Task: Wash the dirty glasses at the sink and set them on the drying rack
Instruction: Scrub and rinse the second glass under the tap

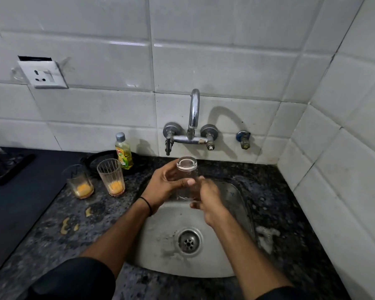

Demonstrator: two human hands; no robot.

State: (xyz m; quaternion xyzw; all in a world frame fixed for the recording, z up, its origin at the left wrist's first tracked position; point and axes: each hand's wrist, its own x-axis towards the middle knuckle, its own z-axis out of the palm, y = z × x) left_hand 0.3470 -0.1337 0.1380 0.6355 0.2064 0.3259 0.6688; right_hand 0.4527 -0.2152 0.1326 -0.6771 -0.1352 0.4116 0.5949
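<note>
**A:** Dark speckled counter [279, 202] under white wall tiles [225, 61]. What's set into it?

**B:** A steel sink [160, 245], with the tap [194, 111] on the wall at twelve o'clock from it.

**A:** Where's the clear glass [186, 169]?

**B:** Over the far end of the sink, just below the tap. It's roughly upright, between both hands.

**A:** How do the hands hold it?

**B:** The left hand [165, 185] is at nine o'clock of the glass. Its fingers curl behind the upper half and its thumb lies across the front. The right hand [208, 200] is at four o'clock, wrapped round the lower part. It's blurred, so I can't make out the fingers.

**A:** Other glasses?

**B:** Two, upright on the counter at nine o'clock from the sink, each with orange dregs. A ribbed glass [112, 177] stands nearer the sink, with a short glass [80, 181] just beside it at its nine o'clock. Both are well apart from the hands.

**A:** Anything else?

**B:** A yellow soap bottle [123, 153] stands at one o'clock of the ribbed glass. Yellow smears [67, 226] lie on the counter at six o'clock of the two glasses. A black band [146, 204] circles the left wrist.
</note>
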